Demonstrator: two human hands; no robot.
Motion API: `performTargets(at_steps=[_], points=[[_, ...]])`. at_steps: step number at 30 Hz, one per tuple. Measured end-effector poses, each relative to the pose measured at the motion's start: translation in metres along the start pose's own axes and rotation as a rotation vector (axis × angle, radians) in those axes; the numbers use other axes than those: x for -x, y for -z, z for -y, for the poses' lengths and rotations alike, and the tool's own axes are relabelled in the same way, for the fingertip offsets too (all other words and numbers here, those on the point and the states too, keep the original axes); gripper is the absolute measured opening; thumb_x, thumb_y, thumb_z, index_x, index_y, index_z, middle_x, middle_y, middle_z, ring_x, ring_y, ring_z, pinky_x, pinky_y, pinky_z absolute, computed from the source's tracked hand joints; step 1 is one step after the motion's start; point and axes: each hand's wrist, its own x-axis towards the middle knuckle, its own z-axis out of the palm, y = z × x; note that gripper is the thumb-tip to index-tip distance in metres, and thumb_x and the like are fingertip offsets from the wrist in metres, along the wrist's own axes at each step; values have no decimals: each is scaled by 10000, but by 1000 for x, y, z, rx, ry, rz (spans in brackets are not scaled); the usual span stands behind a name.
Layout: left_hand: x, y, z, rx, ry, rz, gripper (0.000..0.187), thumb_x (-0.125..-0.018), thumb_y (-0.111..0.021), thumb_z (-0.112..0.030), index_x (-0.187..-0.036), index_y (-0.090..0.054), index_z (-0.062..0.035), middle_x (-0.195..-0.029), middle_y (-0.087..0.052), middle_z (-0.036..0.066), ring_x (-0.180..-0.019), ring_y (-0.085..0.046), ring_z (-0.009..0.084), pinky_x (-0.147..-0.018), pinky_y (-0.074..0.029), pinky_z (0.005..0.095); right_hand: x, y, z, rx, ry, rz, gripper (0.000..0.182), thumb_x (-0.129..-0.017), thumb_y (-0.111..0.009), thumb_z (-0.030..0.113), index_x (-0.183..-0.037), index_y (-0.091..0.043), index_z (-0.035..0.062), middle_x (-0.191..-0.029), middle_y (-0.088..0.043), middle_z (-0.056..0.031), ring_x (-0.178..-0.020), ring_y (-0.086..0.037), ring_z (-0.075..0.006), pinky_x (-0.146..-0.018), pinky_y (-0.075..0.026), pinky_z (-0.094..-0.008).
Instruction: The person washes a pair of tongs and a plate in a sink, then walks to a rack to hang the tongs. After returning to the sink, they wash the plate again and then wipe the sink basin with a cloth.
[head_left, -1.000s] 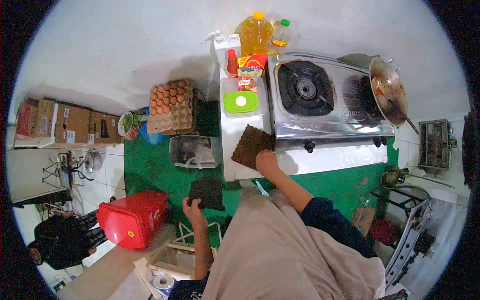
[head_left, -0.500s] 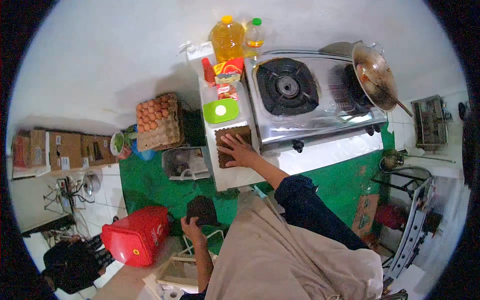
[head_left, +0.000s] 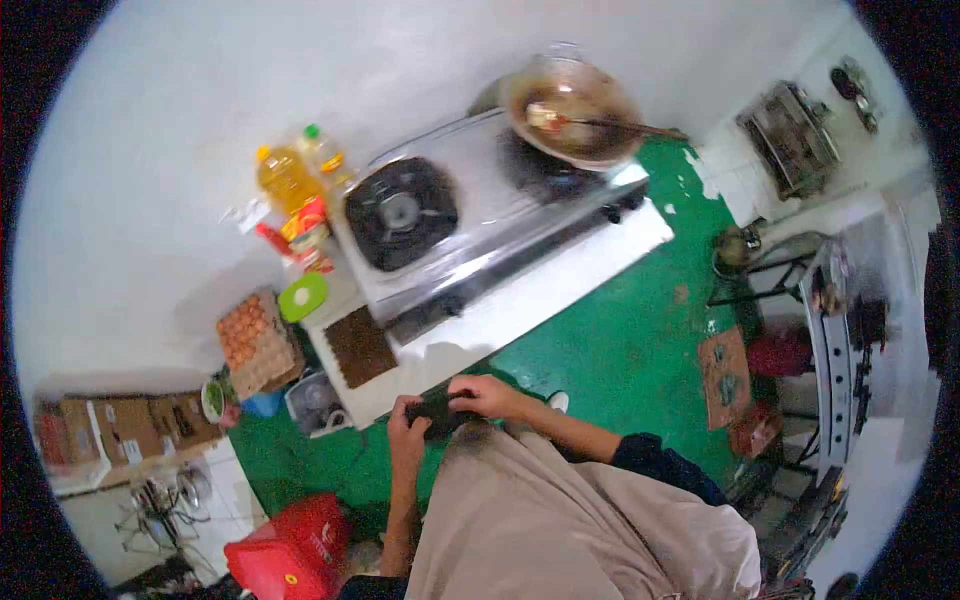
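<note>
Just in front of my lap, my left hand (head_left: 408, 425) and my right hand (head_left: 485, 396) grip a dark, soft-looking item (head_left: 436, 412) from its two ends. It hangs near the front edge of the white table (head_left: 410, 375). A brown square mat with scalloped edges (head_left: 361, 347) lies on the table, touched by neither hand. Behind the mat is a container with a green lid (head_left: 303, 296). The two-burner stove (head_left: 470, 255) stands to the right of these.
A wok (head_left: 575, 112) with a utensil in it rests on the right burner. Oil bottles (head_left: 288, 180) and packets stand at the left. Egg trays (head_left: 262, 350), a grey bin (head_left: 316, 404) and a red box (head_left: 292, 548) are farther left.
My right hand has left the brown mat and come down to the dark item, which my left hand has brought up and inward. The view has turned and shifted right.
</note>
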Motion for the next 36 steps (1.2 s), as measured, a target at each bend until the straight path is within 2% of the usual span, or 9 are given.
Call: performTargets(at_steps=[4, 11, 15, 16, 19, 20, 26, 31, 36], points=[[-9, -142, -38, 9, -282, 135, 421, -695, -536, 14, -1111, -548, -48, -1014, -595, 84, -934, -563, 177, -840, -434, 278, 129, 97, 1, 7, -203, -384, 245, -802, -652, 246, -932, -547, 66, -837, -570, -113, -734, -561, -227, -650, -445, -347], [18, -402, -75, -334, -172, 566, 290, -742, -680, -121, -997, -569, -40, -929, -612, 119, -782, -591, 199, -708, -467, 293, 369, 239, -58, 667, -43, -966, 211, -727, -680, 109, -845, -512, 58, -883, -553, -135, -820, -560, -327, -715, -447, -396], [18, -519, -109, -396, -735, 567, 273, -722, -715, -121, -940, -566, -49, -1030, -597, 138, -882, -572, 190, -692, -482, 303, 452, 317, -57, 658, -194, -1169, 213, -738, -673, 139, -817, -491, 64, -827, -560, -130, -823, -573, -333, -729, -437, -418], [9, -546, -119, -413, -1064, 474, 266, -712, -725, -122, -908, -560, -50, -1011, -605, 128, -880, -575, 195, -699, -482, 301, 468, 336, -53, 552, -311, -1184, 212, -749, -665, 149, -814, -485, 60, -811, -565, -128, -821, -580, -334, -718, -440, -419], [-22, -617, -132, -384, -866, 630, 282, -688, -745, -161, -831, -535, -37, -855, -608, 113, -895, -579, 266, -715, -487, 375, 500, 396, -80, 303, -361, -1289, 202, -783, -639, 171, -831, -485, 49, -768, -578, -124, -774, -595, -329, -673, -450, -410], [-33, -638, -142, -552, -531, 730, 292, -704, -738, -168, -863, -539, -26, -892, -621, 133, -844, -605, 261, -731, -482, 344, 507, 416, -92, 234, -324, -1330, 199, -794, -630, 176, -841, -487, 46, -754, -583, -123, -752, -599, -326, -655, -454, -404], [-121, -801, -162, -528, -454, 864, 262, -767, -682, -183, -977, -600, -49, -922, -639, 139, -825, -627, 238, -728, -478, 310, 557, 580, -151, -10, -279, -1458, 231, -778, -668, 228, -854, -566, 35, -705, -573, -70, -623, -539, -167, -592, -432, -300], [-194, -954, -220, -552, -607, 1011, 257, -788, -645, -163, -1016, -614, -47, -926, -646, 136, -866, -626, 259, -755, -478, 332, 632, 727, -188, -149, -401, -1394, 264, -749, -705, 251, -880, -595, 50, -753, -594, -66, -700, -558, -157, -640, -445, -298], [-272, -1123, -325, -525, -899, 1053, 203, -808, -609, -149, -997, -635, -80, -958, -636, 118, -878, -599, 296, -769, -466, 366, 710, 839, -217, 6, -507, -1367, 269, -720, -694, 186, -943, -620, 56, -924, -633, -104, -870, -608, -259, -757, -468, -350]])
